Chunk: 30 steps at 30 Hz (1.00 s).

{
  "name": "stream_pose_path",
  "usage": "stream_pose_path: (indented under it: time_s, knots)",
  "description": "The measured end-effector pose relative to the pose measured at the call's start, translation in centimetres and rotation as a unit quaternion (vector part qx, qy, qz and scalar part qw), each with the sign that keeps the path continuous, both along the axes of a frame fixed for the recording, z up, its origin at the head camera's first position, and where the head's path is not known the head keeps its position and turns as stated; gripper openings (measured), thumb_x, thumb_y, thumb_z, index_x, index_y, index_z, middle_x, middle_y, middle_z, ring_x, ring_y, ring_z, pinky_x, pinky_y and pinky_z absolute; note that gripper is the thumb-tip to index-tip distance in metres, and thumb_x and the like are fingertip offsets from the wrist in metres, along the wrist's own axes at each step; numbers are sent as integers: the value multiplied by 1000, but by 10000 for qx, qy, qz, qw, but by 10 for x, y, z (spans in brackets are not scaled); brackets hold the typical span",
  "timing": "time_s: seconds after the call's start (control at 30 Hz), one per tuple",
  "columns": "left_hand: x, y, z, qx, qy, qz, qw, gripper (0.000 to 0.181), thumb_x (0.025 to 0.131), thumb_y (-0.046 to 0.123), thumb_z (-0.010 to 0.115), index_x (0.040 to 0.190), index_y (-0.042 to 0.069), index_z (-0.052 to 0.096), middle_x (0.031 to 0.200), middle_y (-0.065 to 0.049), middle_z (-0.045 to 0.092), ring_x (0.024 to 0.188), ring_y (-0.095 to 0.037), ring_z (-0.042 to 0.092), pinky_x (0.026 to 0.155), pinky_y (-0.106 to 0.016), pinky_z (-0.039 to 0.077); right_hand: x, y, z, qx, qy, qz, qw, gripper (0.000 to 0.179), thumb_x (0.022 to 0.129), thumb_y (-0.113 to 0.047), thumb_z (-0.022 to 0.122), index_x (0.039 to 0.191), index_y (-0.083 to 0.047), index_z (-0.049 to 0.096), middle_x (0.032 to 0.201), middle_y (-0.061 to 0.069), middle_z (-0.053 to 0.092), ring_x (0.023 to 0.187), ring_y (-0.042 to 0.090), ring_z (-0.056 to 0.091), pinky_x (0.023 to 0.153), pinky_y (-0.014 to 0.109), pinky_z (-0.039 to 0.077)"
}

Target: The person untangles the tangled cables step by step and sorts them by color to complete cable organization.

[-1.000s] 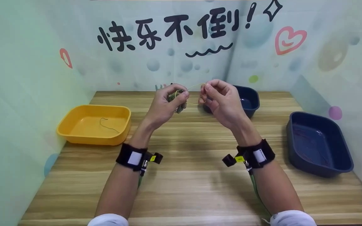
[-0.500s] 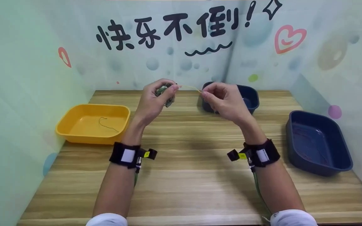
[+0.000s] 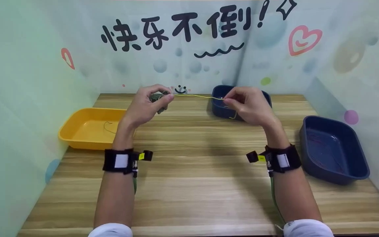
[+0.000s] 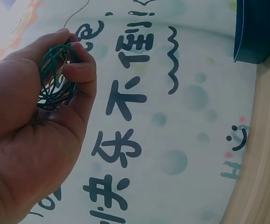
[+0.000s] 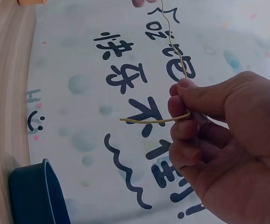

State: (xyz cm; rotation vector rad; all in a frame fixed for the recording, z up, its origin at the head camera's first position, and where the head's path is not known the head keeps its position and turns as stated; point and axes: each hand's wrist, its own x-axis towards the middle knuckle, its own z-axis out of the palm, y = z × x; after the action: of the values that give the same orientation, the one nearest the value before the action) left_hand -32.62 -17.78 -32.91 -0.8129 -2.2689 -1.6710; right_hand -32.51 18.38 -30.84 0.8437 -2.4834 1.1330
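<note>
A tangled bundle of green wires lies in my left hand, fingers curled round it. From that hand a thin yellow wire stretches across to my right hand, which pinches it between thumb and fingertips. The right wrist view shows the yellow wire bending at the fingers, its free end sticking out sideways. Part of the bundle is hidden by the left fingers and palm.
A yellow tray with one dark thin wire stands on the left. Behind my right hand is a dark blue tray. Another dark blue tray with thin reddish wires sits on the right. All rest on a wooden table.
My hands have moved apart, left hand leftward with the bundle, right hand rightward. The yellow wire between them, looped at first, is now longer and nearly straight.
</note>
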Motion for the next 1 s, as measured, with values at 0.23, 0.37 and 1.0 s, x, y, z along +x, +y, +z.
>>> stream_pose_path:
  time_s: [0.23, 0.37, 1.0]
  knots:
    - [1, -2, 0, -65, -152, -231, 9996, 13, 112, 22, 73, 112, 11, 80, 84, -4, 70, 72, -16, 58, 63, -26, 49, -4, 14, 3, -676, -202, -307, 9970, 13, 107, -10, 77, 101, -1, 84, 86, 9, 77, 69, 4, 64, 59, 17, 47]
    - [0, -3, -1, 20, -191, -194, 9996, 14, 111, 22, 74, 112, 10, 81, 85, -6, 71, 71, -17, 58, 62, -27, 50, -7, 23, 4, -939, -310, -460, 9940, 14, 108, -13, 77, 102, -2, 83, 86, 2, 76, 72, 6, 67, 60, 18, 50]
    - [-4, 20, -8, 866, -679, -342, 9933, 20, 115, 26, 63, 112, 12, 77, 93, -3, 70, 75, -17, 59, 67, -23, 53, -93, 73, -40, -663, -140, -2616, 9628, 23, 113, -17, 69, 115, 1, 83, 93, 10, 78, 66, -7, 57, 70, 16, 47]
